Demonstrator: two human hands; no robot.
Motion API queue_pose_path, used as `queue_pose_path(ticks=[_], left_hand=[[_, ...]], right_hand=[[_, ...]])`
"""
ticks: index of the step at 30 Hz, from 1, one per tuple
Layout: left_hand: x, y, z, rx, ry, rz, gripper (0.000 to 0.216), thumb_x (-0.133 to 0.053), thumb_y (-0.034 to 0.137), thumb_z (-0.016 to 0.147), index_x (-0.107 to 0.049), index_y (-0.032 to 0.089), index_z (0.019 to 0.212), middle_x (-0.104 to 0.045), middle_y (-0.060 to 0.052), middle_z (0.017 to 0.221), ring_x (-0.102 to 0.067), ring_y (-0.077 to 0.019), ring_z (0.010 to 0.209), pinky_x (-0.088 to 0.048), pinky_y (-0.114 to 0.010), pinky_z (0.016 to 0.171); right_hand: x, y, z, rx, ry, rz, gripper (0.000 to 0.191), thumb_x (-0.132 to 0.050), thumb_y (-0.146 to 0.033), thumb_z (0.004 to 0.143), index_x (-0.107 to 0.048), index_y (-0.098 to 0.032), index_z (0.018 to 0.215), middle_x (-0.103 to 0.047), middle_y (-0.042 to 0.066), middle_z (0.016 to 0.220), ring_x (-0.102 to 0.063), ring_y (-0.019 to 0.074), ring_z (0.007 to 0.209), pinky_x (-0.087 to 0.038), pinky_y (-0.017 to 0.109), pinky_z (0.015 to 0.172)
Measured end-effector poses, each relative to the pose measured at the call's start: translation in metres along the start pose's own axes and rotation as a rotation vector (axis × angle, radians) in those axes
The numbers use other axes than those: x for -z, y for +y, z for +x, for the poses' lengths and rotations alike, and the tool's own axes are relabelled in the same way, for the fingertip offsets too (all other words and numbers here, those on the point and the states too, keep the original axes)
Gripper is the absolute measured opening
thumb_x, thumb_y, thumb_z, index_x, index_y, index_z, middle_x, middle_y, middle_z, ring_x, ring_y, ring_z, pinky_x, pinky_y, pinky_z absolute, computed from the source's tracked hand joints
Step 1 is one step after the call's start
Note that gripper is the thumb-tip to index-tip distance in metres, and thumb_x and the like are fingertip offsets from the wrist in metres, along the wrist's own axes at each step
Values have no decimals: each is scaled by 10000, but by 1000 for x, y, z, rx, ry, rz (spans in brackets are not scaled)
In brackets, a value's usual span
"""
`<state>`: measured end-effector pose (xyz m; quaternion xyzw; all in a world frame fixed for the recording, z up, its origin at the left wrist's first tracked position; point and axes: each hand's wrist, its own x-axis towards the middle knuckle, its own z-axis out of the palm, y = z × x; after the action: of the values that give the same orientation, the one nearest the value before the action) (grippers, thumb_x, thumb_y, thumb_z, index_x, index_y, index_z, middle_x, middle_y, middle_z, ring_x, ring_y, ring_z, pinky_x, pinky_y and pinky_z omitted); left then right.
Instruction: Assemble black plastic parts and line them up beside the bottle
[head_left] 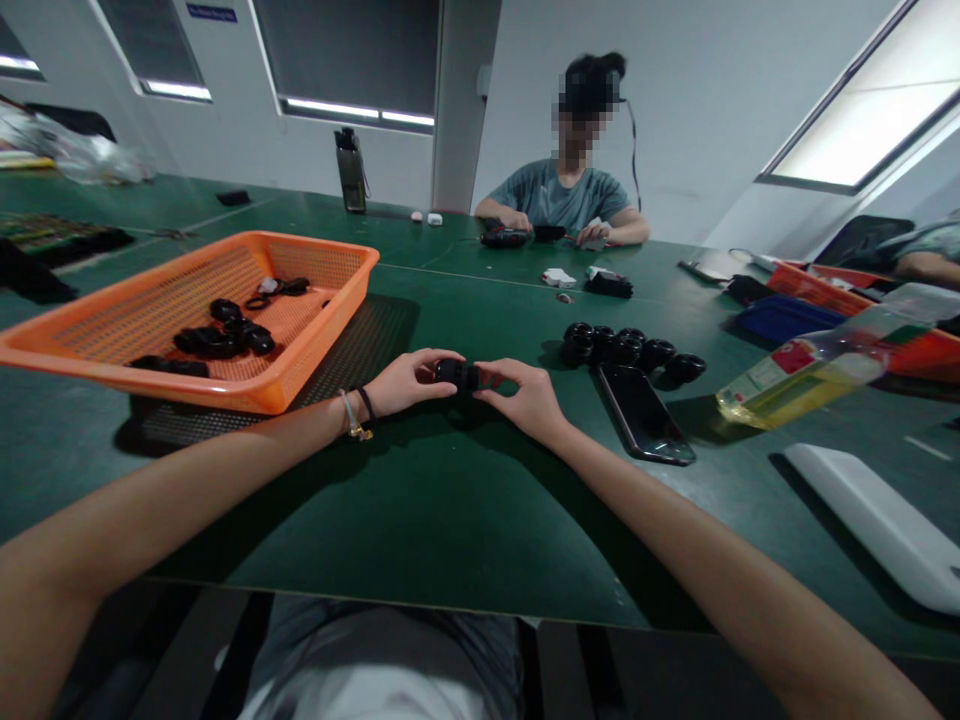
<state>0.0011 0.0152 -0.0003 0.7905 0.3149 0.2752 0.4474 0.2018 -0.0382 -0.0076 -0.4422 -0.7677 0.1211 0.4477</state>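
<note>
Both my hands meet over the green table [420,500] around one small black round part [458,374]. My left hand [409,381] pinches it from the left, and my right hand [525,392] pinches it from the right. An orange mesh basket [112,345] to the left holds several more black parts [225,335]. A cluster of black round parts [630,350] lies on the table just right of my hands.
A dark phone [643,412] lies flat by my right wrist. A tilted bottle of yellow liquid [817,370] and a white flat object [877,525] are on the right. Another person [566,195] sits across the table handling black parts. A dark bottle [351,170] stands far back.
</note>
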Motion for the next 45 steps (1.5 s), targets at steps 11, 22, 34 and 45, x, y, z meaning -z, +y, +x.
queue_pose_path(ticks=[11,22,34,45], left_hand=[[0,0,0,2,-1,-5,509,-642,340,680,-540,144,1139,-619,-66,1007,-587,-140,766,-462,-283,721],[-1,0,0,-4,-2,-22,510,-648,339,674,-543,147,1135,-618,-63,997,-587,-141,772,-461,-280,721],[0,1,0,7,3,11,507,-641,339,675,-544,143,1132,-612,-63,1003,-580,-135,764,-459,-274,723],[0,3,0,11,-2,10,506,-638,340,682,-540,146,1139,-614,-65,1006,-580,-135,754,-461,-282,722]], right_hand=[[-1,1,0,-18,3,8,261,-671,-190,677,-671,-191,938,-688,21,795,-626,147,693,-521,299,670],[-1,-1,0,-69,-4,32,271,-675,-185,664,-658,-185,935,-691,25,806,-630,153,710,-527,315,702],[-2,1,0,-64,7,17,260,-679,-200,668,-669,-192,927,-699,19,788,-632,149,680,-526,302,672],[-2,1,0,-70,-1,26,264,-684,-217,673,-672,-180,934,-702,25,783,-636,149,676,-529,305,674]])
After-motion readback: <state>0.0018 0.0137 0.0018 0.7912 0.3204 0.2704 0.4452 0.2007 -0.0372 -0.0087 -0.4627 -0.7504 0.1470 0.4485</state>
